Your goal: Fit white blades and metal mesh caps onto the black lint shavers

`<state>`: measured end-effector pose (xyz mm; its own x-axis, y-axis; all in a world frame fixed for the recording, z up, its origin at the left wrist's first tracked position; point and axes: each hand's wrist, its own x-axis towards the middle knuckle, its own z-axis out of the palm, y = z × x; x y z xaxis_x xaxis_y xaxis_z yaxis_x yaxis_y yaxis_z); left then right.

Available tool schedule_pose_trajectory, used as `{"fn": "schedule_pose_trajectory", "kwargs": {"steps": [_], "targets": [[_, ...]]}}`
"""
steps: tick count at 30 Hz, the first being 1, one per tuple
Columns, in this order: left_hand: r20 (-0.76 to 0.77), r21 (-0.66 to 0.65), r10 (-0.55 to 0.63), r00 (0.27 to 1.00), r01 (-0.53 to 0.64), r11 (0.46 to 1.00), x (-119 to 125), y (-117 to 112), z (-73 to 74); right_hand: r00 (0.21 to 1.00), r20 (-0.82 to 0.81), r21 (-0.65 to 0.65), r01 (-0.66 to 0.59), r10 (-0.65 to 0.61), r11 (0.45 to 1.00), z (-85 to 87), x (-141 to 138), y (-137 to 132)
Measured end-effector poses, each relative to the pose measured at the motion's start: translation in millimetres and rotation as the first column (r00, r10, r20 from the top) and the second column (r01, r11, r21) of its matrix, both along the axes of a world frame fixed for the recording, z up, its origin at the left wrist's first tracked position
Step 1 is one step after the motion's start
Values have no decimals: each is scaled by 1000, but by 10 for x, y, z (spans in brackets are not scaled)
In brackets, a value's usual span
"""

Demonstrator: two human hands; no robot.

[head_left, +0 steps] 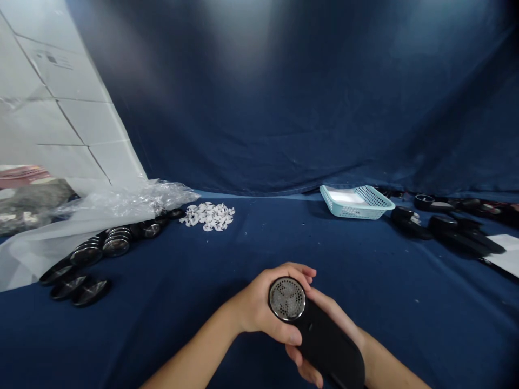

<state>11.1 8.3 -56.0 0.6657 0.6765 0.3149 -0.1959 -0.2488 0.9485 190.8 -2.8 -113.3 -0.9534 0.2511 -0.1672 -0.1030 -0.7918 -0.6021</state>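
Observation:
A black fabric shaver (330, 343) with a round, perforated metal head is held between my two hands, low in the middle of the view. My left hand (261, 302) is closed around the head end, its thumb lying on the near side of the body. From the right, my right hand (340, 316) wraps the body, with fingertips showing below it. The shaver slants, its metal head up and to the left and its handle toward me. The underside of the shaver and part of my right hand are hidden.
A heap of small white parts (208, 216) lies ahead to the left. Black round caps with metal mesh (117, 243) stand in rows at left beside clear plastic wrap (162, 194). A light-blue basket (357, 210) stands back right, near more black shaver bodies (458, 235) and white paper (506, 251).

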Motion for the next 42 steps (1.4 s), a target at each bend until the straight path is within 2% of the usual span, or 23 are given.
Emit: {"fn": "schedule_pose_trajectory", "kwargs": {"steps": [7, 14, 27, 33, 36, 42], "targets": [[-11, 11, 93, 996, -93, 996, 25, -10, -17, 993, 17, 16, 119, -120, 993, -43, -29, -9], [-10, 28, 160, 987, -160, 987, 36, -19, -27, 969, 21, 56, 244, -245, 968, -14, -71, -53], [4, -5, 197, 980, -197, 980, 39, -27, -74, 935, 48, 94, 346, -351, 934, -21, -123, -78], [4, -8, 212, 977, -212, 977, 43, -29, -77, 940, 51, 113, 329, -336, 937, -42, -123, -95], [1, 0, 221, 975, -221, 975, 45, -36, -74, 946, 42, 127, 313, -320, 941, -8, -103, -97], [10, -14, 266, 964, -266, 964, 64, -45, -69, 935, 14, 153, 349, -355, 925, 175, -78, -116]]}}
